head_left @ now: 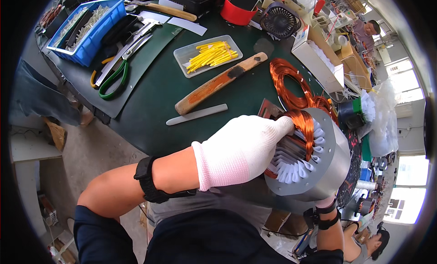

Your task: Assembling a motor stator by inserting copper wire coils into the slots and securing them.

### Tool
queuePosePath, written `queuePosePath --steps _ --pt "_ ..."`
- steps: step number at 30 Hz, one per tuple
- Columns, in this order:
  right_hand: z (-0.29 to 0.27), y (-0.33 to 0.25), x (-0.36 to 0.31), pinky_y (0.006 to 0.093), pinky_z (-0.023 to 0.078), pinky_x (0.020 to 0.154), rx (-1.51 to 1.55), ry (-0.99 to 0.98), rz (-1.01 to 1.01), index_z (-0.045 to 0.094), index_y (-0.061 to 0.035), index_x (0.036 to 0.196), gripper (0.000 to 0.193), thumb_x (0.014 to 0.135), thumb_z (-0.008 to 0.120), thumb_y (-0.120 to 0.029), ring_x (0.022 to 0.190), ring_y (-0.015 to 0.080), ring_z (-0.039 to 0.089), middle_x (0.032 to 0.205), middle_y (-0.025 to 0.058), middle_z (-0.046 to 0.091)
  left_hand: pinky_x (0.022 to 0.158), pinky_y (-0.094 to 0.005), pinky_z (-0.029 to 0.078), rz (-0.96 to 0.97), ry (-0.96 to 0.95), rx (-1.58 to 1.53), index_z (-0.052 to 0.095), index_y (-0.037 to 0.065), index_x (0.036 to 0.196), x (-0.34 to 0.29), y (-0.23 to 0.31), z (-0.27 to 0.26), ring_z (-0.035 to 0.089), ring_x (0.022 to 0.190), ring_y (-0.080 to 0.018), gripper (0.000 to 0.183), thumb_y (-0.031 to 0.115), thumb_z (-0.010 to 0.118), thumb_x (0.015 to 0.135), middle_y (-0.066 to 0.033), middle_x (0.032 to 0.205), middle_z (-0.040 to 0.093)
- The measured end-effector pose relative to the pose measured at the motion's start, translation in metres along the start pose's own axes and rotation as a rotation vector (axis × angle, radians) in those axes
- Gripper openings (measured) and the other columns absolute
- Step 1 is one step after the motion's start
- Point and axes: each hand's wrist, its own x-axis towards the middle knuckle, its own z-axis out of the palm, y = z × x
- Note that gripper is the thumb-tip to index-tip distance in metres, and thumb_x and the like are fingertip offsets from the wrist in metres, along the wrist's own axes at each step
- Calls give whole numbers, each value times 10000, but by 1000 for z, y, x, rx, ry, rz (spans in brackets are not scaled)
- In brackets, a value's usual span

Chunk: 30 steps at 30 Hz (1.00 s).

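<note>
A motor stator (334, 148), a silver metal cylinder, is tilted toward me at the table's near right. White looped paper slot liners (291, 171) ring its bore. My left hand (246, 148), in a white knit glove, is closed at the bore's upper left. Its fingertips pinch a copper wire coil (306, 127) that arches over the stator's rim into the slots. Of my right hand (326, 202), only the part near the wrist shows below the stator. Its fingers are hidden behind the metal. More copper coils (291, 84) lie on the table just beyond the stator.
Left of the stator lie a grey flat stick (196, 114) and a worn wooden bar (221, 84). Beyond them is a clear tray (181, 59) of yellow sticks. Green-handled scissors (116, 82), a blue bin (86, 52) and a small fan (281, 20) sit farther off. Two people are at right.
</note>
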Motion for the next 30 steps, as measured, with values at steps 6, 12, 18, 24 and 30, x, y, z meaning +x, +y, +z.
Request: queuePosePath --steps 6,12,18,24,30 --pt "-28 15 -21 336 575 806 -32 42 -34 738 73 1071 232 896 587 57 889 198 749 987 126 790 721 -437 589 131 72 331 715 51 1067 6 11 -8 742 825 -346 230 37 685 840 -153 872 706" --pt "-36 22 2 337 575 810 -62 59 -101 738 73 1073 234 897 584 58 893 201 751 991 127 790 753 -464 578 136 1 418 728 47 975 11 15 -10 735 844 -357 225 63 732 751 -146 875 698" --pt "-50 34 8 339 576 813 -85 95 -173 738 73 1076 237 898 582 58 896 204 752 995 129 791 842 -438 547 242 13 500 754 57 963 9 6 -11 701 945 -330 222 62 740 742 -121 954 702" --pt "-39 31 4 341 576 816 -108 119 -182 738 74 1078 240 900 579 58 900 207 754 1000 130 791 787 -414 526 122 -23 625 704 44 999 12 17 -7 723 888 -290 185 121 710 830 -116 915 690" --pt "-18 20 2 342 577 820 -129 114 -148 738 74 1081 242 901 576 59 903 210 756 1004 131 791 683 -399 528 177 94 672 652 32 994 16 12 3 735 758 -266 195 169 698 862 -116 862 680"
